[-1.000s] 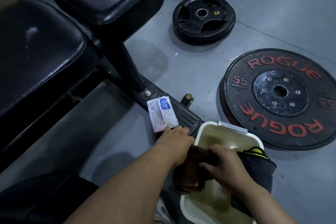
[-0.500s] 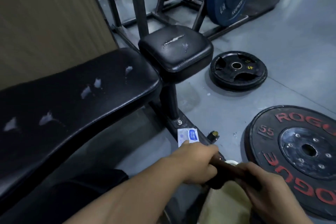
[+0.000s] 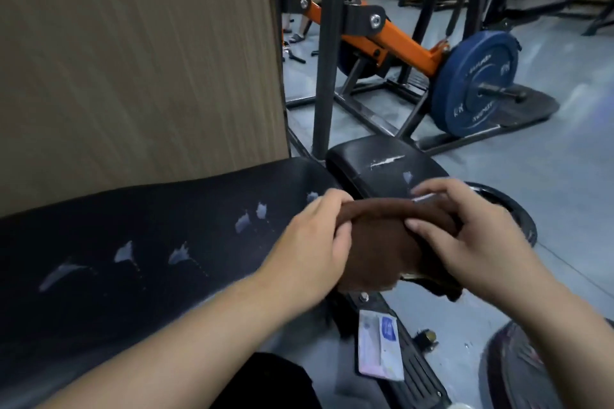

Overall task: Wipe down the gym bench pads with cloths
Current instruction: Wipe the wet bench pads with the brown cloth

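Both hands hold a brown cloth (image 3: 382,242) in the air between the two bench pads. My left hand (image 3: 315,239) grips its left edge and my right hand (image 3: 475,239) grips its right side. The long black bench pad (image 3: 139,259) stretches left of my hands, with several pale torn patches on its surface. The small black seat pad (image 3: 375,159) sits just beyond the cloth, with a white tear on top.
A wipes packet (image 3: 378,349) lies on the bench's base foot below my hands. A wood-grain panel (image 3: 139,60) stands behind the bench. A small black weight plate (image 3: 511,212) lies on the floor at right, and an orange machine (image 3: 398,40) with a blue plate (image 3: 475,83) stands beyond.
My hands lifted the brown cloth out of the water basin up to bench height. My view tilted up, so the basin and the large Rogue plate dropped out of frame.
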`<state>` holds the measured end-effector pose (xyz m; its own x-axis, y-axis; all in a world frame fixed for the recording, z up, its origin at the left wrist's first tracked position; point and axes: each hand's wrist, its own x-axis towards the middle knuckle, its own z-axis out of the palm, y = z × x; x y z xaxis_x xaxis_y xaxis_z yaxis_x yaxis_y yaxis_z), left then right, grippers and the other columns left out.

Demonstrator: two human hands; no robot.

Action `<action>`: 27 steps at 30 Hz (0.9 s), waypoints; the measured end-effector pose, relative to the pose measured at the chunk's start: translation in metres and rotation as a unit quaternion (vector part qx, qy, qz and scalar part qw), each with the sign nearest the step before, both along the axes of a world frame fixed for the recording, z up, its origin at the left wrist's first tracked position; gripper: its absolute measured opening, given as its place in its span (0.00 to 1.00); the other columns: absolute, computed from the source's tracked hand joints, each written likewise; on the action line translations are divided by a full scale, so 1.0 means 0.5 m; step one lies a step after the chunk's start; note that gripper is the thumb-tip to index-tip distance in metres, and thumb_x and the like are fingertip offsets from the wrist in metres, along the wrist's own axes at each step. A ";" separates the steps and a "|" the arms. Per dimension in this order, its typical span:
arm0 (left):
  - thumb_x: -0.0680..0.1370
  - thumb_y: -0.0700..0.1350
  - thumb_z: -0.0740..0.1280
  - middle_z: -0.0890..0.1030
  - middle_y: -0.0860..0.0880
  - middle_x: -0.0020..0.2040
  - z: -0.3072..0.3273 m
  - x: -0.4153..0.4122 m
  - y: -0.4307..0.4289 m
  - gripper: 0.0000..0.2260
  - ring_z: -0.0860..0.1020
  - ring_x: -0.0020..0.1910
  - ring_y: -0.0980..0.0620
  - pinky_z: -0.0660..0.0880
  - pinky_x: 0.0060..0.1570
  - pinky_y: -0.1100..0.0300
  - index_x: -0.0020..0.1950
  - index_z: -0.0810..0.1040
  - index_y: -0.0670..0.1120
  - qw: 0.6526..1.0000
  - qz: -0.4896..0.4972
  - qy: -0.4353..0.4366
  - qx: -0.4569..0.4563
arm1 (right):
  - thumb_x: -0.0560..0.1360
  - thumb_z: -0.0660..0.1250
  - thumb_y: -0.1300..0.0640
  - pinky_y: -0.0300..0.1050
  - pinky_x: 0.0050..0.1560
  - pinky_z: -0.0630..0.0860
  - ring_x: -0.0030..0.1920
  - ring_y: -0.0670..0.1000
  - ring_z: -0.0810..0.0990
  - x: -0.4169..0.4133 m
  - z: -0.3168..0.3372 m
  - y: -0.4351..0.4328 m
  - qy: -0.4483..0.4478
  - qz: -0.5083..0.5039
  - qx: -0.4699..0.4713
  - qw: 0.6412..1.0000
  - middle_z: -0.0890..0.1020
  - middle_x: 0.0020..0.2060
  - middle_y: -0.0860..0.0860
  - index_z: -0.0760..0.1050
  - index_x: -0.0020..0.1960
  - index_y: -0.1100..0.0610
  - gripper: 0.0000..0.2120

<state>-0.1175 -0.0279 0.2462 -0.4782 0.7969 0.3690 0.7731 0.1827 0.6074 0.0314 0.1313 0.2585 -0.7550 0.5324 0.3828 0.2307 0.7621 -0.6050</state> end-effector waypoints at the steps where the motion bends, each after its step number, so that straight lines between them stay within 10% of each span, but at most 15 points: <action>1: 0.80 0.40 0.62 0.76 0.52 0.51 0.006 -0.022 0.002 0.09 0.73 0.48 0.55 0.64 0.46 0.63 0.58 0.71 0.50 1.000 0.018 0.003 -0.001 | 0.72 0.74 0.53 0.26 0.41 0.68 0.42 0.37 0.77 -0.035 0.011 0.007 -0.007 0.004 0.000 1.000 0.82 0.38 0.40 0.72 0.56 0.41 0.17; 10: 0.81 0.47 0.64 0.71 0.46 0.64 -0.006 -0.181 0.022 0.23 0.75 0.58 0.44 0.74 0.55 0.50 0.73 0.62 0.47 0.971 0.139 0.074 -0.181 | 0.73 0.74 0.51 0.44 0.53 0.69 0.60 0.55 0.75 -0.285 -0.003 0.045 -0.136 0.025 0.059 0.989 0.78 0.57 0.52 0.68 0.68 0.53 0.27; 14: 0.80 0.56 0.61 0.63 0.47 0.76 -0.011 -0.212 -0.002 0.28 0.64 0.74 0.46 0.62 0.72 0.43 0.77 0.61 0.47 0.929 0.134 0.186 -0.290 | 0.75 0.66 0.41 0.56 0.64 0.70 0.67 0.60 0.69 -0.301 -0.057 0.000 -0.174 -0.053 0.168 0.969 0.73 0.65 0.57 0.68 0.69 0.56 0.29; 18: 0.78 0.64 0.58 0.52 0.48 0.81 -0.011 -0.232 -0.024 0.37 0.47 0.80 0.48 0.44 0.74 0.32 0.81 0.53 0.46 0.907 0.096 0.173 -0.373 | 0.77 0.53 0.35 0.60 0.75 0.55 0.78 0.61 0.53 -0.280 -0.108 -0.071 -0.214 -0.014 0.136 0.967 0.60 0.78 0.57 0.62 0.76 0.52 0.33; 27: 0.75 0.71 0.54 0.48 0.46 0.82 -0.039 -0.220 -0.043 0.43 0.43 0.80 0.49 0.41 0.74 0.32 0.81 0.47 0.46 0.906 0.125 0.156 -0.372 | 0.67 0.34 0.27 0.64 0.75 0.35 0.78 0.60 0.37 -0.290 -0.146 -0.070 -0.285 0.010 0.113 0.952 0.44 0.80 0.53 0.46 0.80 0.41 0.44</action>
<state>-0.2277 -0.0494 0.2269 -0.6425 0.7623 -0.0784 0.7645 0.6446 0.0023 -0.1136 0.0961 0.1856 -0.8836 0.4682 0.0110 0.4562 0.8657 -0.2062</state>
